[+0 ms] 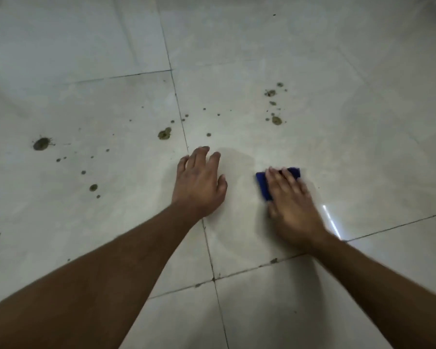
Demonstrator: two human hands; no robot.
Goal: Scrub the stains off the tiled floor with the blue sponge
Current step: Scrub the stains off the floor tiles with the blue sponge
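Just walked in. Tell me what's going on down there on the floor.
A person is cleaning a tiled floor by hand. The right hand presses a blue sponge flat onto the tile, blurred as if mid-stroke. The left hand rests open on the floor as a brace. Brownish stains remain: a large blot at the left, another by the grout line, and a cluster beyond the sponge.
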